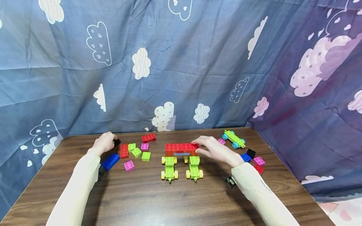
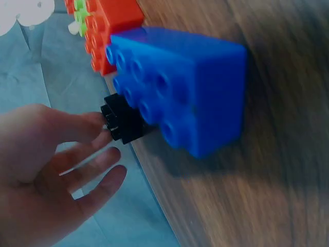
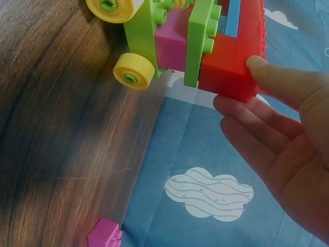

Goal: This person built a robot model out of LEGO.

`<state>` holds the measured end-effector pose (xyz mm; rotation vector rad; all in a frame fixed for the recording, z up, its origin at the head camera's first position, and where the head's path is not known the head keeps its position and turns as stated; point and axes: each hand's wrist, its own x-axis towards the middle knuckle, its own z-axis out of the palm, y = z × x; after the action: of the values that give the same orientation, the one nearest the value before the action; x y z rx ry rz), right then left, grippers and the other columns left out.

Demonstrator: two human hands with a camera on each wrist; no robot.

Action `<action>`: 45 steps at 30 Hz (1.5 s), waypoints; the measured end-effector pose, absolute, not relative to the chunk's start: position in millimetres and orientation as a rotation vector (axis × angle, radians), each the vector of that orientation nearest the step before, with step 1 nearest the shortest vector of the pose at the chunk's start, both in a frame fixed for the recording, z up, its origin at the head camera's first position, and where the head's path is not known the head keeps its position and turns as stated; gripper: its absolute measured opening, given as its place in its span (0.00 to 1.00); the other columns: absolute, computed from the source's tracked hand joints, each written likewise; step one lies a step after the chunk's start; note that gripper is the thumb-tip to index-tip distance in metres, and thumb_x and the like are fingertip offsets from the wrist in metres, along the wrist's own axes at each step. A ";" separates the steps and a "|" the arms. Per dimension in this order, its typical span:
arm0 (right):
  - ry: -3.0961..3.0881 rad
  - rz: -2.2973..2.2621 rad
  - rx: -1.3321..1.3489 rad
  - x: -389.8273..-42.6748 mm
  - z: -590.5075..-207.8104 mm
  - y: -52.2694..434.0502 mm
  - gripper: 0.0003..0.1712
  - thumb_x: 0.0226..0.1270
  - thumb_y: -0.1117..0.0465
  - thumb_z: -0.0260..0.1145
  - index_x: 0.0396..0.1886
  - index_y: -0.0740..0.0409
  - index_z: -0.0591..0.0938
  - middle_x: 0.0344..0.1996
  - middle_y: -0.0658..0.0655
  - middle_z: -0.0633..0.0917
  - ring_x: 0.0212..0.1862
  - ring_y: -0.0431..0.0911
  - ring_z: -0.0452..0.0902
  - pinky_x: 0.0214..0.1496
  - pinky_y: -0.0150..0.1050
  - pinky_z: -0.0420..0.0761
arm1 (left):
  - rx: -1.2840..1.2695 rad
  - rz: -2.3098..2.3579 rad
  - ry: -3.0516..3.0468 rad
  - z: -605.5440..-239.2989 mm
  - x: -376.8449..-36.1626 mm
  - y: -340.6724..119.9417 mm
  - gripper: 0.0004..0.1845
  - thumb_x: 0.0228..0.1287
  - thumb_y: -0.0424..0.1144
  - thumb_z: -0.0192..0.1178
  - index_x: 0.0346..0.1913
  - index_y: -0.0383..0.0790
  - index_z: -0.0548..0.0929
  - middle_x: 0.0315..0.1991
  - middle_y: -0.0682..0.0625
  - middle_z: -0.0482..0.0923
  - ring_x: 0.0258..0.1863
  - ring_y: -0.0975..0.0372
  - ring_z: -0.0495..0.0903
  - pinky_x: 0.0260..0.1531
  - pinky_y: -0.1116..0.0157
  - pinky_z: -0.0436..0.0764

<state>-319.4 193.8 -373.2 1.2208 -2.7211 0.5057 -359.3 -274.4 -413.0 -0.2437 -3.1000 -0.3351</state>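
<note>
On the table: a wooden table [image 1: 181,201] stood before a cloud-print blue backdrop [image 1: 181,62], with toy building bricks scattered over its far half.
Build: a long red brick [image 1: 181,147] bridged two green wheeled chassis [image 1: 169,168] and [image 1: 194,168] with yellow wheels, near the middle of the table; a thin blue plate showed under its front edge.
Right hand: the right hand [image 1: 215,150] pinched the right end of the long red brick, thumb on one face and fingers along the other, as the right wrist view [image 3: 234,62] showed.
Left hand: the left hand [image 1: 104,142] reached to the far left of the table, fingers lightly spread and loosely bent, fingertips touching a small black brick [image 2: 123,122]; whether they had closed on it could not be told.
Near the left hand: a blue brick [image 1: 111,161] lay just beside the black one, and a red brick [image 1: 124,151] beyond it.
Loose pieces: green and pink bricks lay between the hands; a third green chassis with blue wheels [image 1: 233,139] sat to the far right.
Step in hand: judged as steadying the build while fetching the next piece.
Next move: it would likely call for a firm pinch on the black brick, then carrying it over to the red span.
</note>
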 end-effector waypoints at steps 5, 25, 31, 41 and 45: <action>-2.714 0.505 1.223 -319.6 -372.8 194.4 0.16 0.70 0.59 0.65 0.55 0.56 0.83 0.47 0.52 0.86 0.47 0.42 0.83 0.52 0.42 0.83 | -0.128 -0.325 -3.108 -409.2 -350.8 -286.4 0.16 0.55 0.28 0.59 0.48 0.30 0.84 0.51 0.30 0.81 0.50 0.36 0.80 0.41 0.37 0.80; -2.714 0.521 1.222 -322.9 -374.0 193.1 0.17 0.69 0.58 0.66 0.55 0.56 0.83 0.47 0.53 0.86 0.47 0.46 0.83 0.52 0.42 0.83 | -0.119 -0.347 -3.105 -418.4 -339.7 -311.3 0.15 0.57 0.35 0.67 0.45 0.30 0.83 0.47 0.30 0.82 0.44 0.37 0.81 0.37 0.40 0.80; -2.734 0.518 1.195 -317.7 -377.1 196.4 0.17 0.68 0.57 0.67 0.55 0.54 0.83 0.47 0.51 0.86 0.47 0.43 0.82 0.52 0.41 0.83 | -0.085 -0.417 -3.127 -424.8 -337.3 -308.9 0.16 0.57 0.37 0.67 0.45 0.30 0.83 0.43 0.31 0.83 0.39 0.40 0.82 0.34 0.42 0.80; -2.749 0.532 1.183 -317.0 -376.5 197.1 0.17 0.69 0.57 0.66 0.56 0.54 0.83 0.48 0.52 0.86 0.48 0.45 0.82 0.52 0.42 0.82 | -0.188 -0.484 -3.009 -408.5 -332.5 -292.0 0.18 0.57 0.39 0.67 0.47 0.31 0.83 0.37 0.39 0.83 0.36 0.47 0.81 0.32 0.45 0.80; -2.729 0.552 1.192 -318.4 -377.5 195.8 0.17 0.69 0.58 0.67 0.55 0.56 0.83 0.48 0.53 0.86 0.47 0.45 0.83 0.51 0.43 0.83 | -0.289 -0.467 -2.938 -391.3 -332.5 -277.3 0.17 0.57 0.39 0.68 0.46 0.32 0.83 0.38 0.39 0.82 0.37 0.48 0.81 0.35 0.46 0.81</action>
<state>-318.4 195.8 -377.5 1.1923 -2.7286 0.5519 -332.5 -277.3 -391.3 -0.2890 -2.9376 -0.4671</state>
